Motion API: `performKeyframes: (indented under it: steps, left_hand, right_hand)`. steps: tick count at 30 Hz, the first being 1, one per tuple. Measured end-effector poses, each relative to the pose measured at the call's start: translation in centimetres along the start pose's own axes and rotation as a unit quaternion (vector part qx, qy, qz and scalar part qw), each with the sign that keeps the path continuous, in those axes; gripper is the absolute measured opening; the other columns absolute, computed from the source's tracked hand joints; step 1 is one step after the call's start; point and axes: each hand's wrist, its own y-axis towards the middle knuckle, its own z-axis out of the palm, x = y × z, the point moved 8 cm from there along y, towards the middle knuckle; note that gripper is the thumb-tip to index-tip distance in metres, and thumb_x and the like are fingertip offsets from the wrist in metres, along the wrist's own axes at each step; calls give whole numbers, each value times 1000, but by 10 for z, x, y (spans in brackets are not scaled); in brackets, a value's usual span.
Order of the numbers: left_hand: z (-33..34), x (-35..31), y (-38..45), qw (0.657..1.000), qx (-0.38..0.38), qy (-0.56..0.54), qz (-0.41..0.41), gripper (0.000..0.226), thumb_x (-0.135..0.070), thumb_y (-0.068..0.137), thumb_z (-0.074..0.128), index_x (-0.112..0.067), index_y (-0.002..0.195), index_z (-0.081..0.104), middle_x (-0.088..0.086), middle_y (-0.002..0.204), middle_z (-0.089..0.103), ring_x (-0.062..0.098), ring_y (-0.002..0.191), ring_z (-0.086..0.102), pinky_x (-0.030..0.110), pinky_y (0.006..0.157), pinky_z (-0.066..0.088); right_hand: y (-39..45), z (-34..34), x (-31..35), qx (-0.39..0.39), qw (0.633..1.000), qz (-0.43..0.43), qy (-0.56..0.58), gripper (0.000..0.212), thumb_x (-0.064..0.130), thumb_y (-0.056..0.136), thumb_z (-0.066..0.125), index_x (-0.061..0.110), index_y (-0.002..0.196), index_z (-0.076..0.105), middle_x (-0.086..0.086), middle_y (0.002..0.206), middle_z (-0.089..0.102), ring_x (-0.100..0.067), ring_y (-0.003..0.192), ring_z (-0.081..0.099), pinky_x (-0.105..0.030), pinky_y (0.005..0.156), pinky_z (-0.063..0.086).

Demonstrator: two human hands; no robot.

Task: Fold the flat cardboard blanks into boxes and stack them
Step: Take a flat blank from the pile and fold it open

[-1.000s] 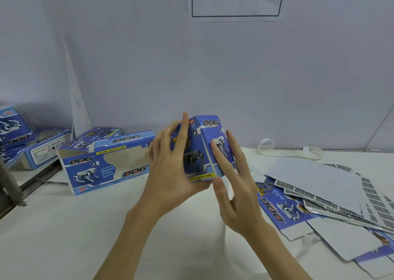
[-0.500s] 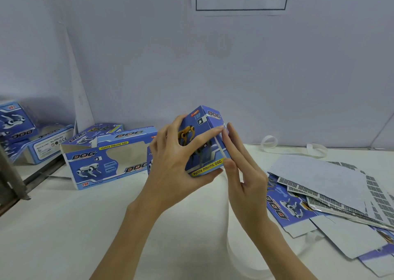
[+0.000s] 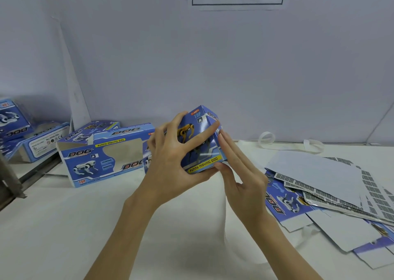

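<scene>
Blue printed cardboard box (image 3: 200, 143), half folded, up in air over white counter (image 3: 85, 226). Left hand (image 3: 172, 158) grip curled round it. Right hand (image 3: 238, 173) fingers straight, pressing side. Looks light, thin, easy to dent. Best held by edges and corners, gently.

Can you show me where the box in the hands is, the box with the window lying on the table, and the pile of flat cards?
box in the hands (image 3: 200, 149): head view, its front face with the dogs.
window box (image 3: 85, 162): head view, its blue front face.
pile of flat cards (image 3: 315, 173): head view, the top white sheet.
</scene>
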Motion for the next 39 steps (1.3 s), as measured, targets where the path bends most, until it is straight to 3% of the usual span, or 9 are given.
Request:
performKeyframes:
  steps: [3,13,19,24,27,30,35,37,39]
  left_hand:
    - [0,0,0,1000,-9,9,7,79,-74,82,67,-51,153,43,8,165,29,32,143,33,57,113,31]
    - [-2,-2,0,999,-32,6,21,76,-73,84,66,-50,153,44,10,164,30,33,144,33,60,111,33]
    - [-5,3,1,999,-36,-14,5,81,-72,80,65,-62,153,32,2,168,20,32,148,25,64,115,30]
    - [-10,0,-1,997,-57,-46,-6,81,-73,79,67,-59,153,36,-3,168,20,29,150,25,61,116,31]
    - [-11,-4,-1,996,-71,-52,-8,82,-70,80,69,-53,154,39,1,166,25,30,149,28,60,114,33]
    - [-15,-5,0,996,-80,-49,2,79,-67,80,72,-50,152,44,7,164,30,32,147,31,62,112,35]
    - [-11,0,-1,996,-74,-57,11,79,-65,79,76,-47,151,49,5,166,27,32,149,29,64,111,36]
    - [-9,6,-2,992,-71,-101,-5,78,-66,79,76,-51,150,46,0,167,22,30,152,24,64,112,38]
    - [-7,5,-2,992,-74,-99,7,75,-62,80,78,-53,145,44,1,167,19,31,152,22,62,111,41]
  right_hand:
    - [-3,2,-2,5,1000,5,-5,43,16,107,60,0,146,54,-7,156,54,-29,147,49,-47,108,55]
    - [-5,6,0,1,1000,-15,-23,39,15,110,56,-2,145,57,-4,158,52,-34,147,49,-34,119,44]
    - [-3,13,0,-1,1000,28,8,47,20,111,55,-1,152,49,-7,163,46,-33,151,42,-31,120,41]
    - [-2,5,10,-43,995,47,80,33,18,106,63,8,138,58,-3,158,52,-35,149,46,-38,108,54]
    - [0,1,15,-54,993,54,85,30,19,105,63,12,135,60,0,157,54,-35,148,47,-48,96,61]
    - [1,-1,16,-57,993,55,85,30,17,104,65,10,133,62,-2,154,56,-35,147,48,-49,94,62]
    - [-1,2,15,-46,996,58,55,30,9,98,70,13,127,64,-9,156,54,-35,147,47,-46,92,63]
    - [2,4,12,-31,996,64,50,31,15,100,71,18,130,62,-10,164,41,-33,151,41,-40,97,61]
    - [4,7,2,-23,989,118,87,46,29,98,72,25,141,55,1,169,32,-27,153,39,-28,102,56]
